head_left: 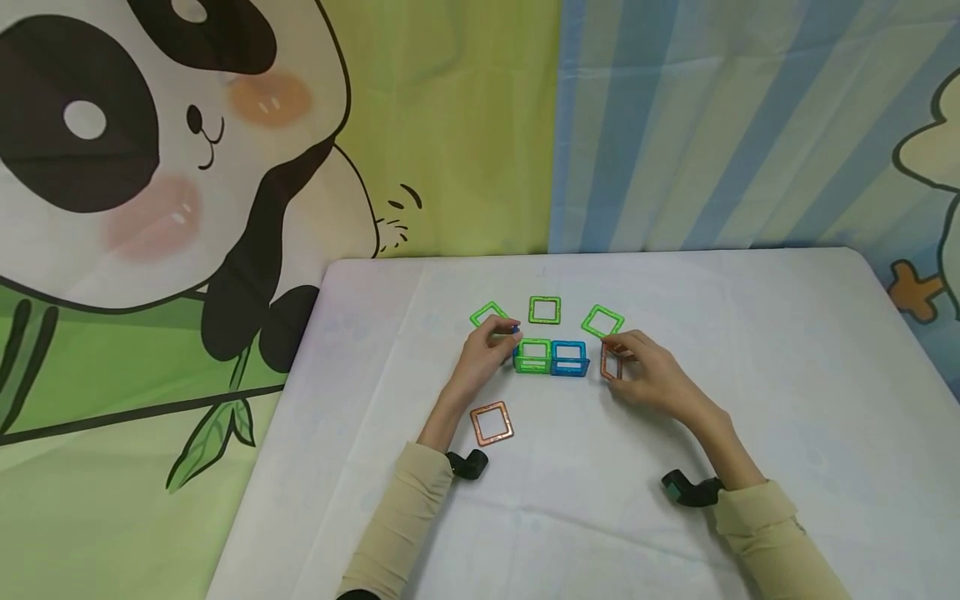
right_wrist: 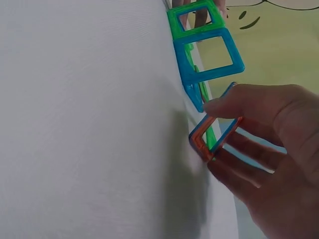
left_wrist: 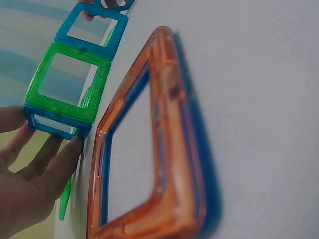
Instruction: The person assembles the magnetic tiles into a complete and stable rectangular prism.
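Observation:
A row of standing magnetic tiles, one green square and one blue square, stands mid-table. At the row's left end, my left hand holds a blue end tile between thumb and fingers, which join the green tile's side in the left wrist view. My right hand pinches an orange square tile by its edges, upright, a short gap right of the blue square. In the right wrist view, a further blue tile edge angles back from the row's near end.
Behind the row lie three flat green square tiles: left, middle and right. Another orange square tile lies in front, near my left wrist. A white cloth covers the table; printed curtains hang behind it.

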